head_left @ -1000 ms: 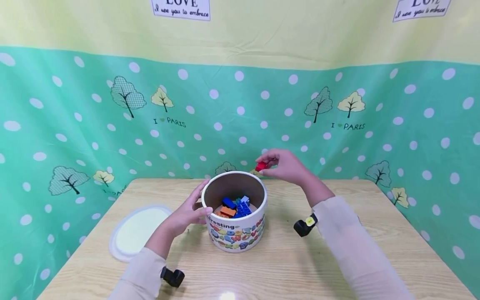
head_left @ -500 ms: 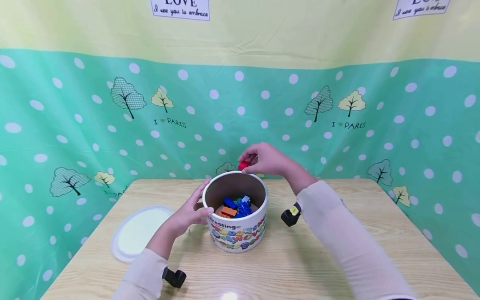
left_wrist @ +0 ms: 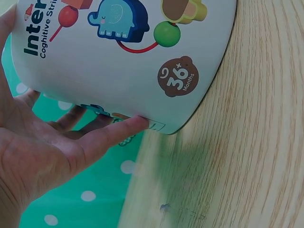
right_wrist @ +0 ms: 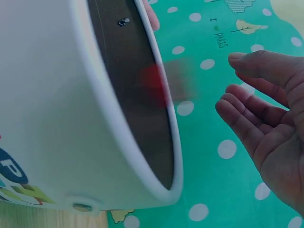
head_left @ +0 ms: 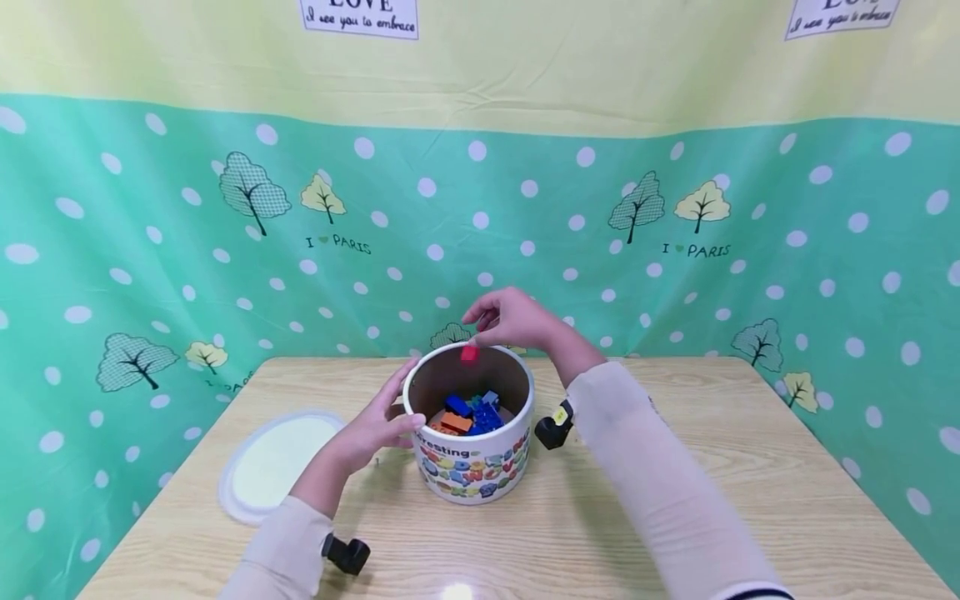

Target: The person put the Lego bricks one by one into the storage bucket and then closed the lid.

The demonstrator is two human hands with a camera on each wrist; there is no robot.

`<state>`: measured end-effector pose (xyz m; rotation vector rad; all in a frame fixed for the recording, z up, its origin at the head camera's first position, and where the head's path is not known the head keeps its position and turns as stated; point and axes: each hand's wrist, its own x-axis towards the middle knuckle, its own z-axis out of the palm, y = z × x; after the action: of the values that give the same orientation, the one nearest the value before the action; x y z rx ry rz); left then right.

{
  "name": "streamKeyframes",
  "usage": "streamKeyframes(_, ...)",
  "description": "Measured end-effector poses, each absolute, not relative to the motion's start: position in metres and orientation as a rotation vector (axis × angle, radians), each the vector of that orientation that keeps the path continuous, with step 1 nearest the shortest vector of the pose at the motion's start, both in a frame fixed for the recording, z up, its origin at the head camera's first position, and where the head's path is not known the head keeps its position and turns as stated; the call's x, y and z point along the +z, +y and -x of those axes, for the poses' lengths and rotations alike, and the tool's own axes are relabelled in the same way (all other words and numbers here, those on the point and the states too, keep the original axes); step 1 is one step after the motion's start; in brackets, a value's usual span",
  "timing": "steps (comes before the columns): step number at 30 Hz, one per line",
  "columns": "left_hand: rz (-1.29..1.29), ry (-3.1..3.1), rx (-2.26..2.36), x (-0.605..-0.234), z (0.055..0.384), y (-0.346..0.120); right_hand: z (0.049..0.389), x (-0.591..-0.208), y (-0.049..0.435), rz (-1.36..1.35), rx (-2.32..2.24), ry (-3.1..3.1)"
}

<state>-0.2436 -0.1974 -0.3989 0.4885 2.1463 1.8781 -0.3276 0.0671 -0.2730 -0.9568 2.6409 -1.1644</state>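
A white round bucket (head_left: 472,492) with printed coloured letters stands upright on the table, its top uncovered. Blue, orange and other toy blocks (head_left: 457,423) lie at its bottom. My left hand (head_left: 377,421) holds the bucket's left side, its thumb at the rim and the other fingers spread round the wall (left_wrist: 95,61). A red toy block (head_left: 469,353) is in the air at the bucket's mouth, blurred in the right wrist view. Above the far rim, my right hand (head_left: 512,318) has its fingers parted, and the red block is clear of them.
A white round lid (head_left: 277,467) lies flat on the wooden table (head_left: 480,558), left of the bucket. Behind the table hangs a green and yellow dotted curtain (head_left: 450,208).
My right hand has moved left from beside the bucket to above its mouth and let go of the red block, which is dropping. My left hand stays on the bucket.
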Motion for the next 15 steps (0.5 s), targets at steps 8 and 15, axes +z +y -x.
streamKeyframes(8, -0.477, 2.156, 1.882, -0.399, 0.243, -0.197, 0.327, -0.282, 0.073, 0.949, -1.219, 2.635)
streamKeyframes(15, -0.486, 2.164, 1.874, -0.399, 0.243, -0.197, 0.325, -0.288, 0.082, 0.969, -1.315, 2.613)
